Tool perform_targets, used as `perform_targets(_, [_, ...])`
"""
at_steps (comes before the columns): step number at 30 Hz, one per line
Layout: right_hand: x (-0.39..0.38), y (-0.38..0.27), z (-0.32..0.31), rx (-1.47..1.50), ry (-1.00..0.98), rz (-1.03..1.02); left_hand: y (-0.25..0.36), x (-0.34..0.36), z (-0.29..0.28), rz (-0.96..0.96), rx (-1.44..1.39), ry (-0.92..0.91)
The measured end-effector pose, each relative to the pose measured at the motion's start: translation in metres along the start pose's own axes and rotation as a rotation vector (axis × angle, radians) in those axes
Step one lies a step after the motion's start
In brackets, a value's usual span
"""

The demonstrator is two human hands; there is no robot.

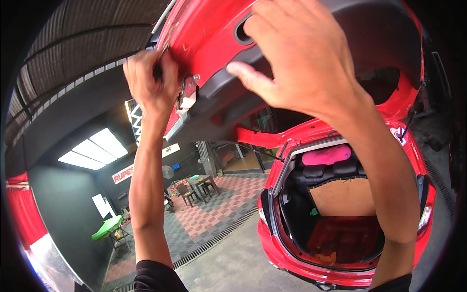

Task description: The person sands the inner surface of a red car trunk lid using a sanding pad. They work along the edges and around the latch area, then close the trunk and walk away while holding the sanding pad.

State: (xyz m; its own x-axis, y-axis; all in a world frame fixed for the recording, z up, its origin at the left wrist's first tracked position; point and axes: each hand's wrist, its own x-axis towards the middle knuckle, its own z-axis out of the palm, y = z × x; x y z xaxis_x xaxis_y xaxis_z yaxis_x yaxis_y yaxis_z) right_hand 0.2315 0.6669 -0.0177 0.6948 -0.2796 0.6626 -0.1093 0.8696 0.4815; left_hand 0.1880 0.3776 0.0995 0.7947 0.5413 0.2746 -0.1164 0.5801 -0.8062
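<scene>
The raised red tailgate (204, 36) of a car fills the upper part of the view, with its dark inner trim panel (219, 114) facing me. My left hand (153, 80) is up at the tailgate's left edge, fingers curled and slightly blurred; what they hold, if anything, is hidden. Just beside it, a whitish fitting (187, 100) sits at the trim's corner. My right hand (304, 56) reaches up in front of the tailgate, thumb stretched away from the fingers. Its fingertips are close to an oval hole (242, 31) in the red metal; whether they touch is unclear.
Below the tailgate is the open car boot, with a tan board (343, 197) and a pink cushion (327, 155). A floor drain grate (214, 241) crosses the concrete. Farther off stand a table (199, 180) with chairs, and a green-topped stand (108, 228).
</scene>
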Motion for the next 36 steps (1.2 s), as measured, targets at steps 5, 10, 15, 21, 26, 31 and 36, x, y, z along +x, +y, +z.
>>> perform_targets(5, [-0.002,-0.006,0.01,-0.047,0.019,-0.005,0.023,0.041,0.014,-0.023,-0.104,0.022])
perform_targets(10, [-0.004,-0.006,0.004,-0.046,0.042,-0.013,0.003,-0.003,0.001,-0.057,-0.066,-0.031])
perform_targets(15, [-0.001,-0.002,0.001,0.112,0.003,0.027,0.021,0.04,0.01,-0.065,-0.096,-0.021])
perform_targets(21, [0.001,-0.015,-0.004,-0.098,-0.079,0.032,0.016,0.03,0.003,-0.052,-0.084,-0.047])
perform_targets(26, [-0.001,-0.004,-0.005,0.075,-0.036,0.039,0.001,0.004,-0.006,-0.043,-0.034,-0.093])
perform_targets(31, [0.003,-0.01,-0.007,-0.052,-0.065,0.044,0.027,0.054,0.013,-0.081,-0.118,-0.033])
perform_targets(36, [0.007,-0.011,-0.007,-0.015,-0.076,0.068,0.001,0.017,-0.012,-0.043,-0.038,-0.123])
